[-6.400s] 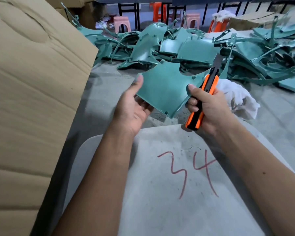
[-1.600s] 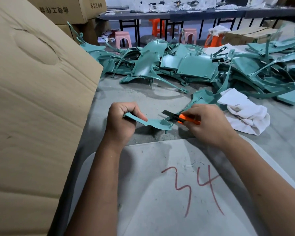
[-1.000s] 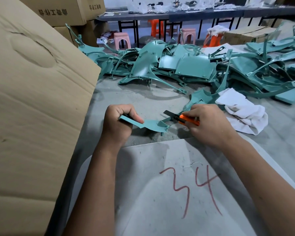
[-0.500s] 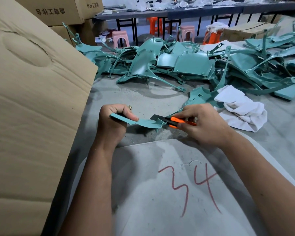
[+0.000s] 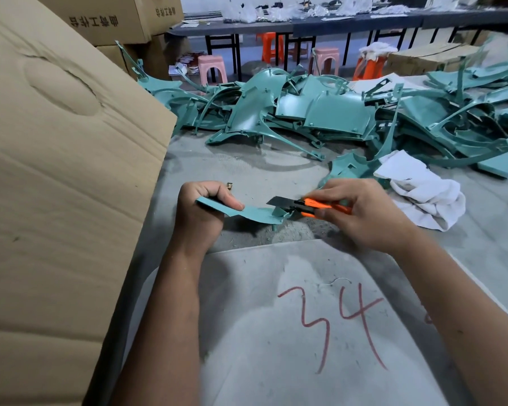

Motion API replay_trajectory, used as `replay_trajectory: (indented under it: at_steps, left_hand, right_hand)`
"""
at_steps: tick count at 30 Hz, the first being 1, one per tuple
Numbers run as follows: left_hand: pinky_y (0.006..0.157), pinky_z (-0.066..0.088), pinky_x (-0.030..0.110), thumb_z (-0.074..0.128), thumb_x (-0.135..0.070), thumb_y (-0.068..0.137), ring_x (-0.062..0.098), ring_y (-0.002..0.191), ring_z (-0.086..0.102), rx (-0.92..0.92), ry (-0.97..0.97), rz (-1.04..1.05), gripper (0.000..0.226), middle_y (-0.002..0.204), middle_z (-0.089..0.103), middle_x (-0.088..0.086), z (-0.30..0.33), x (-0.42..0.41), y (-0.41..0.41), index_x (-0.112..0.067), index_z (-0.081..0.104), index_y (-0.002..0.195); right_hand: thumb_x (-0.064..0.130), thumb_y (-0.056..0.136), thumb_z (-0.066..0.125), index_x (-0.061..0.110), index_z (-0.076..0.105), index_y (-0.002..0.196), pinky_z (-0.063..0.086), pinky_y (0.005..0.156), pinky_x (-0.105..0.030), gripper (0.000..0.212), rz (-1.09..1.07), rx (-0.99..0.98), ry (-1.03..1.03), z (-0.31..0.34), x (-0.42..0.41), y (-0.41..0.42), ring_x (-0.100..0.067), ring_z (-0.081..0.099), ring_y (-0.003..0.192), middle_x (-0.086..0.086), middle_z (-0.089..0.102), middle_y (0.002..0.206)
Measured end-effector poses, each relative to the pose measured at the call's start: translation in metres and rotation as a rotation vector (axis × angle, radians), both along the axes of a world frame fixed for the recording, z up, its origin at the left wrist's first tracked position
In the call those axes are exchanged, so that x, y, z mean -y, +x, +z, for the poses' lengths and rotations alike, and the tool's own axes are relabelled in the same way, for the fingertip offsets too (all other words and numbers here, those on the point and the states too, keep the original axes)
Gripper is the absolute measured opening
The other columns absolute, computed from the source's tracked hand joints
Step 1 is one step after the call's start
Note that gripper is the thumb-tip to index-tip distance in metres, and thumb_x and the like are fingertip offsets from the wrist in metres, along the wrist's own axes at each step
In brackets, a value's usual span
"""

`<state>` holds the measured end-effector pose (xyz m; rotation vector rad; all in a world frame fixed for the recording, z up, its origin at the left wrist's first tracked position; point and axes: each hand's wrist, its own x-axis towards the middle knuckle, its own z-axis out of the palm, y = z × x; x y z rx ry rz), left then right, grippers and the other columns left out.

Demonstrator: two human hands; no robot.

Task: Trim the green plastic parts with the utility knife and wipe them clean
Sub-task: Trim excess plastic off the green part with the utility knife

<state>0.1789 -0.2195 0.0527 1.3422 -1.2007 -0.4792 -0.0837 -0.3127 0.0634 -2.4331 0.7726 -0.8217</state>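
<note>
My left hand (image 5: pixel 201 213) grips the left end of a flat green plastic part (image 5: pixel 257 213), held nearly level above the grey floor. My right hand (image 5: pixel 364 215) holds an orange and black utility knife (image 5: pixel 308 206) with its blade out, pointing left. The blade lies against the part's right end, by a small raised tab. A white cloth (image 5: pixel 423 190) lies crumpled on the floor just right of my right hand.
A big heap of green plastic parts (image 5: pixel 320 112) covers the floor ahead and to the right. A large cardboard sheet (image 5: pixel 56 186) leans on the left. A grey panel marked "34" (image 5: pixel 320 317) lies under my forearms. Stools and tables stand behind.
Earlier I held the part upright with the knife beside it. It now lies level, and over the last second the blade has stayed at its right end with small shifts.
</note>
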Motion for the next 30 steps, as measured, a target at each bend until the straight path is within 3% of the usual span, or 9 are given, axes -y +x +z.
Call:
replay_trajectory:
  at_steps: [4, 10, 14, 16, 18, 21, 26, 28, 30]
  left_hand:
    - [0.064, 0.050, 0.020, 0.053, 0.005, 0.064, 0.011, 0.063, 0.064, -0.006, 0.008, 0.008, 0.037, 0.061, 0.069, 0.000, -0.002, 0.001, 0.002, -0.025, 0.071, 0.052]
    - [0.063, 0.049, 0.019, 0.056, 0.003, 0.062, 0.011, 0.063, 0.063, -0.008, 0.008, -0.020, 0.032, 0.061, 0.069, 0.001, -0.003, 0.000, 0.002, -0.024, 0.072, 0.053]
    - [0.063, 0.050, 0.019, 0.055, 0.000, 0.061, 0.011, 0.062, 0.064, -0.006, 0.019, -0.005, 0.030, 0.062, 0.070, 0.001, -0.004, 0.000, 0.004, -0.024, 0.072, 0.053]
    - [0.066, 0.051, 0.020, 0.053, 0.002, 0.063, 0.010, 0.065, 0.066, 0.000, 0.021, 0.021, 0.035, 0.063, 0.071, -0.001, -0.005, 0.002, 0.005, -0.025, 0.072, 0.053]
    - [0.071, 0.053, 0.025, 0.051, 0.007, 0.066, 0.012, 0.069, 0.067, 0.019, 0.033, 0.052, 0.042, 0.064, 0.071, -0.002, -0.007, 0.003, 0.007, -0.028, 0.073, 0.054]
    - [0.075, 0.054, 0.026, 0.049, 0.012, 0.069, 0.013, 0.071, 0.068, 0.030, 0.050, 0.104, 0.051, 0.065, 0.072, -0.003, -0.008, 0.005, 0.008, -0.030, 0.073, 0.054]
    - [0.052, 0.039, 0.013, 0.045, 0.015, 0.073, 0.001, 0.056, 0.053, -0.052, 0.064, 0.295, 0.043, 0.061, 0.069, 0.006, -0.009, 0.011, -0.002, -0.014, 0.073, 0.057]
    - [0.051, 0.038, 0.016, 0.044, 0.013, 0.074, 0.003, 0.055, 0.049, -0.075, 0.024, 0.387, 0.040, 0.065, 0.069, 0.013, -0.008, 0.012, -0.007, -0.012, 0.069, 0.056]
    - [0.055, 0.041, 0.013, 0.042, 0.011, 0.070, 0.002, 0.056, 0.053, -0.068, -0.035, 0.458, 0.040, 0.063, 0.070, 0.007, -0.007, 0.011, -0.011, -0.013, 0.071, 0.057]
  right_hand:
    - [0.006, 0.091, 0.076, 0.017, 0.080, 0.115, 0.039, 0.066, -0.022, 0.026, 0.046, -0.028, 0.020, 0.001, 0.002, -0.003, -0.012, 0.058, 0.074, 0.003, 0.067, 0.089]
    - [0.011, 0.093, 0.075, 0.017, 0.078, 0.119, 0.047, 0.076, -0.022, 0.027, -0.055, -0.016, -0.114, -0.004, -0.004, 0.011, -0.003, 0.060, 0.083, 0.008, 0.067, 0.094]
    - [0.007, 0.093, 0.074, 0.018, 0.079, 0.118, 0.040, 0.072, -0.016, 0.027, 0.009, -0.051, -0.081, 0.000, -0.002, 0.005, -0.001, 0.058, 0.079, 0.007, 0.065, 0.092]
    - [0.001, 0.092, 0.073, 0.017, 0.079, 0.115, 0.045, 0.069, -0.021, 0.029, 0.005, 0.013, 0.011, 0.002, 0.002, -0.005, -0.006, 0.061, 0.074, 0.004, 0.068, 0.094]
    - [-0.002, 0.092, 0.071, 0.015, 0.079, 0.115, 0.054, 0.069, -0.036, 0.030, -0.006, 0.105, 0.116, 0.002, 0.003, -0.008, -0.009, 0.062, 0.071, 0.001, 0.069, 0.097]
    - [0.001, 0.093, 0.072, 0.016, 0.079, 0.115, 0.044, 0.068, -0.032, 0.027, 0.063, 0.082, 0.143, 0.004, -0.003, -0.003, -0.013, 0.057, 0.071, -0.005, 0.067, 0.090]
    - [-0.001, 0.091, 0.073, 0.012, 0.080, 0.111, 0.039, 0.067, -0.019, 0.025, 0.132, 0.156, 0.283, 0.007, 0.000, -0.011, -0.008, 0.057, 0.073, -0.005, 0.070, 0.086]
    - [0.001, 0.091, 0.075, 0.016, 0.081, 0.112, 0.038, 0.067, -0.019, 0.026, 0.056, 0.103, 0.195, 0.001, 0.003, -0.007, -0.007, 0.057, 0.072, 0.002, 0.068, 0.082]
    - [0.008, 0.091, 0.076, 0.022, 0.081, 0.114, 0.040, 0.067, -0.024, 0.027, -0.081, -0.038, -0.018, -0.007, 0.003, 0.002, -0.011, 0.059, 0.073, 0.010, 0.062, 0.078]
